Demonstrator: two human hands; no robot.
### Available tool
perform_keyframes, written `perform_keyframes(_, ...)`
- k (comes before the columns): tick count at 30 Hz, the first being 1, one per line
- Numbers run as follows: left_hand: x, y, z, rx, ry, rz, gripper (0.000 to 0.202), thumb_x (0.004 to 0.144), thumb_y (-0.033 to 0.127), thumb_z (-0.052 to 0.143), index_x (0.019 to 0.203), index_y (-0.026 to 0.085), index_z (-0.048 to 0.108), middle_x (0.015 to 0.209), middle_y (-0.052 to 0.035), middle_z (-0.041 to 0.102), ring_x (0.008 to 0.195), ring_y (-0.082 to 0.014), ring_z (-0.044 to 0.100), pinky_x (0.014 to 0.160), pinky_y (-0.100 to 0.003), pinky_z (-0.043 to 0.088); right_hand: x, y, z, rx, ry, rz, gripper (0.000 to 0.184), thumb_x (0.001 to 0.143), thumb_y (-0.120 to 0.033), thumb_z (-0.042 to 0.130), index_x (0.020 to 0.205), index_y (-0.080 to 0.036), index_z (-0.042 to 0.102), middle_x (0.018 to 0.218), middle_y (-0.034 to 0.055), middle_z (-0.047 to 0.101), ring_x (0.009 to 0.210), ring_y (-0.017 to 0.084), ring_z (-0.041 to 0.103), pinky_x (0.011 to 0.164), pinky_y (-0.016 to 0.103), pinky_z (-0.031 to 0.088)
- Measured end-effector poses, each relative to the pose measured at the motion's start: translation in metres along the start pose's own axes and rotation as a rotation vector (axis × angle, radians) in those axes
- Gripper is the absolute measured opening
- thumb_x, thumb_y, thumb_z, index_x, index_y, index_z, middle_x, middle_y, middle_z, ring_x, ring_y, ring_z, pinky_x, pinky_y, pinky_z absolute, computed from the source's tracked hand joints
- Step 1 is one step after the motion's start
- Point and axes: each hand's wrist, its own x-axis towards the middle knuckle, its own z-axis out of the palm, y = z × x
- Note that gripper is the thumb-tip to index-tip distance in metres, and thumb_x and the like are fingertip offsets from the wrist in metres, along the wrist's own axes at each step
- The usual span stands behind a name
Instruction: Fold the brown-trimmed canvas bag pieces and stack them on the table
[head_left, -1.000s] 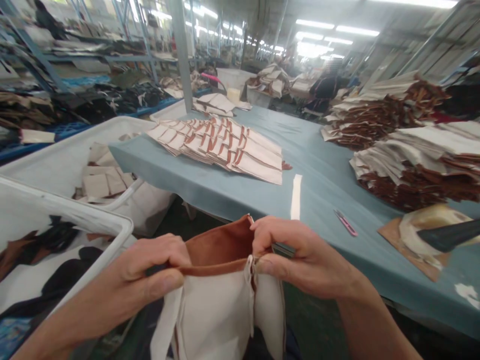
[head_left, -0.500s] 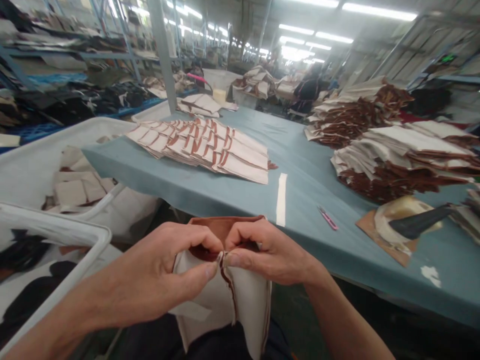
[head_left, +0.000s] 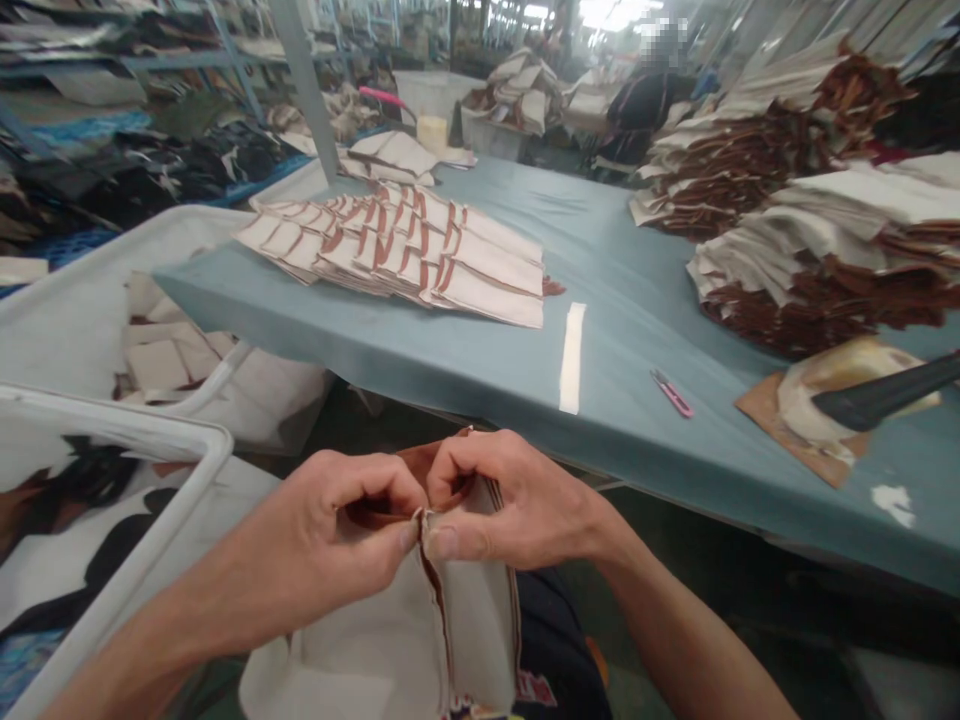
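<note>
My left hand (head_left: 337,540) and my right hand (head_left: 510,505) pinch the top edge of a cream canvas bag (head_left: 465,610) with a brown lining, held over my lap below the table's near edge. Both thumbs press together at a seam at the bag's mouth, and the fingers curl inside the brown rim. The bag's body hangs down between my forearms.
A blue-grey table (head_left: 645,300) carries a fanned row of finished cream pieces (head_left: 405,255), tall stacks (head_left: 817,250) at the right, a white strip (head_left: 571,357), a pink cutter (head_left: 672,392) and a black-handled tool (head_left: 877,400). White bins (head_left: 120,420) stand at my left. A person sits far back.
My hands came together from holding the bag's mouth wide to pinching it closed at the seam. The view has tilted downward slightly.
</note>
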Motion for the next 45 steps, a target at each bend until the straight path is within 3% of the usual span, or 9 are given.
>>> perform_keyframes(7,-0.013,-0.015,0.001,0.082,-0.016,0.038,0.027,0.091,0.024,0.057,0.074,0.021,0.078,0.061,0.0052,0.066,0.053,-0.0095,0.054,0.051,-0.019,0.037,-0.004,-0.007,0.014,-0.305,0.105,-0.041,0.008,0.087,-0.020,0.067,0.080,-0.022,0.064,0.077,-0.0019,0.071,0.071,0.015,0.059,0.075,0.028,0.046)
perform_keyframes(13,-0.018,-0.020,-0.001,0.124,-0.006,0.093,0.028,0.093,0.021,0.056,0.078,0.022,0.080,0.062,0.0060,0.070,0.053,-0.0092,0.058,0.052,-0.019,0.040,0.000,0.003,0.017,-0.190,0.037,-0.007,0.010,0.091,-0.024,0.066,0.081,-0.022,0.064,0.078,-0.0026,0.071,0.070,0.013,0.061,0.070,0.025,0.046)
perform_keyframes(17,-0.025,-0.017,-0.002,0.199,0.055,0.180,0.028,0.090,0.015,0.055,0.081,0.023,0.080,0.066,0.0064,0.074,0.055,-0.0089,0.064,0.054,-0.019,0.042,0.001,-0.001,0.025,-0.291,0.051,-0.045,0.016,0.089,-0.032,0.074,0.081,-0.022,0.065,0.076,-0.0037,0.070,0.069,0.013,0.061,0.072,0.029,0.044)
perform_keyframes(26,-0.041,-0.026,-0.002,0.323,0.214,0.249,0.017,0.091,0.016,0.058,0.085,0.024,0.071,0.069,0.0096,0.070,0.054,-0.0076,0.059,0.056,-0.020,0.041,0.004,0.002,0.045,-0.411,0.145,-0.112,0.010,0.087,-0.022,0.063,0.077,-0.022,0.063,0.067,-0.0031,0.066,0.061,0.014,0.054,0.069,0.030,0.042)
perform_keyframes(32,-0.048,-0.035,0.002,0.324,0.217,0.207,0.017,0.091,0.017,0.057,0.082,0.024,0.069,0.068,0.0090,0.069,0.055,-0.0090,0.059,0.056,-0.021,0.041,0.004,0.003,0.058,-0.488,0.175,-0.142,0.007,0.088,-0.019,0.060,0.084,-0.022,0.065,0.076,0.0017,0.072,0.072,0.019,0.061,0.078,0.035,0.047)
perform_keyframes(41,-0.059,-0.045,0.007,0.199,0.182,0.248,0.018,0.099,0.014,0.062,0.099,0.026,0.074,0.089,0.0064,0.081,0.078,-0.0115,0.074,0.074,-0.021,0.051,0.001,0.012,0.062,-0.146,0.103,-0.051,0.006,0.083,-0.019,0.055,0.082,-0.024,0.053,0.077,-0.0022,0.061,0.071,0.015,0.052,0.074,0.030,0.045)
perform_keyframes(45,-0.056,-0.038,0.004,0.210,0.162,0.261,0.017,0.100,0.017,0.062,0.097,0.025,0.076,0.087,0.0042,0.083,0.074,-0.0128,0.076,0.069,-0.022,0.051,-0.003,0.015,0.061,0.065,0.029,0.135,0.006,0.086,-0.027,0.058,0.085,-0.023,0.054,0.072,-0.0048,0.056,0.061,0.012,0.046,0.059,0.026,0.038)
